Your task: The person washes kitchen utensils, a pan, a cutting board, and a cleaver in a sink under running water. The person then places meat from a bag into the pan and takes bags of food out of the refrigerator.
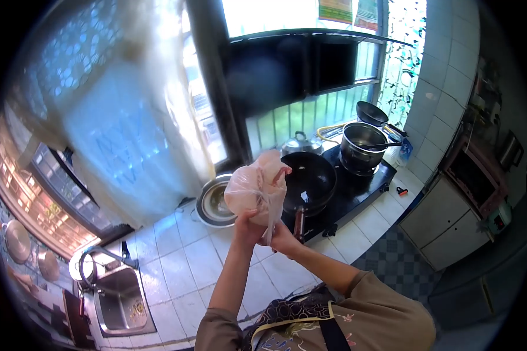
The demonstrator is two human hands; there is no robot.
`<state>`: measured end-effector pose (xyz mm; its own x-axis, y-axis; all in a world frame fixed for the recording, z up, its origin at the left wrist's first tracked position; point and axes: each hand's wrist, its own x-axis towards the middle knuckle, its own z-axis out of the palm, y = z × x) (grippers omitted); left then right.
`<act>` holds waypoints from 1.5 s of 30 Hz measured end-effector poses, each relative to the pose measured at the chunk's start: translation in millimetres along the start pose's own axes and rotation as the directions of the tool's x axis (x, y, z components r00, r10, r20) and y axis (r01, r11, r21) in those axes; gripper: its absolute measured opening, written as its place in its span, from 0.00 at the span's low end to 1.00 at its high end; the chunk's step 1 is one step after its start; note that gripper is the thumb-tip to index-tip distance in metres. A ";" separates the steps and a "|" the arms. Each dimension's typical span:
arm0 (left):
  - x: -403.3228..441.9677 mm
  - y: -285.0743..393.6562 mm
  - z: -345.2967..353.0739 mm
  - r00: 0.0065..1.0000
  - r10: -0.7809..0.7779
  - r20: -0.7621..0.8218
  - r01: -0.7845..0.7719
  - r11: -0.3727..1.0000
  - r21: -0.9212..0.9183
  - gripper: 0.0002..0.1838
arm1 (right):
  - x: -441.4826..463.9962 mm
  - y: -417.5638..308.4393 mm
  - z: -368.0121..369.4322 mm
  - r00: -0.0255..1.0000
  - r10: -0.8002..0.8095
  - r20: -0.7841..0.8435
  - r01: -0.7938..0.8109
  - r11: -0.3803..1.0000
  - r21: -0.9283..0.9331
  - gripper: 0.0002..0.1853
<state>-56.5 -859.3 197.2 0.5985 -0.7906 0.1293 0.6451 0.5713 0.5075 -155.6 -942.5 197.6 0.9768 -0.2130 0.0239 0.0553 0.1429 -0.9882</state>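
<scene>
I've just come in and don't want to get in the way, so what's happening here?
A person holds up a bulky plastic bag with the left hand and right hand, above the tiled counter. What's inside is unclear. The wok and pot sit on the stove, to the bag's right.

The person's left hand (250, 227) and right hand (282, 238) are raised close together, fingers curled, wrists near each other. Both forearms reach forward, the right one angling out toward its elbow.
</scene>
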 end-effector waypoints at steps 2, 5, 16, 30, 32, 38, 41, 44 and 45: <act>27.3 -10.4 4.9 0.999 -0.014 -0.029 0.014 1.000 0.003 0.30 | 11.3 -4.3 -19.7 0.990 -0.114 -0.087 0.115 0.993 0.009 0.30; 58.3 -29.1 6.1 0.991 0.097 -0.097 -0.082 0.985 0.151 0.29 | 16.6 2.1 -51.3 0.683 -0.588 -0.432 0.274 0.756 -0.595 0.26; 84.9 -58.1 6.0 0.951 0.276 -0.137 -0.130 0.763 0.633 0.31 | 79.6 -20.0 -135.8 0.978 -0.078 -0.195 0.159 0.880 0.448 0.05; 122.3 -96.9 -45.7 0.832 0.529 0.167 -0.205 0.014 0.979 0.33 | 68.9 -32.1 -58.4 0.828 -0.558 -0.061 0.482 0.763 -0.429 0.06; 124.5 -99.6 -46.2 0.831 0.523 0.189 -0.195 -0.045 0.980 0.32 | 66.5 -35.6 -68.8 0.810 -0.577 -0.104 0.504 0.776 -0.378 0.06; 135.4 -102.2 -45.8 0.835 0.510 0.207 -0.162 -0.131 0.978 0.30 | 50.0 -45.4 -92.8 0.847 -0.489 -0.210 0.483 0.872 -0.081 0.07; 140.2 -102.2 -44.4 0.841 0.496 0.215 -0.158 -0.154 0.975 0.29 | 43.6 -47.7 -100.0 0.880 -0.419 -0.223 0.426 0.904 -0.020 0.07; 144.5 -103.5 -42.6 0.844 0.487 0.226 -0.160 -0.175 0.972 0.28 | 44.6 -44.3 -99.9 0.899 -0.359 -0.251 0.383 0.922 0.053 0.07; 146.8 -103.5 -41.4 0.844 0.485 0.230 -0.162 -0.179 0.971 0.28 | 45.9 -42.8 -100.1 0.912 -0.318 -0.261 0.347 0.935 0.075 0.07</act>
<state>-15.8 -1025.4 128.4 0.7087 -0.4404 0.5511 -0.6731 -0.1883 0.7151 -133.9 -1055.1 225.9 0.8188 -0.4917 0.2963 0.4064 0.1320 -0.9041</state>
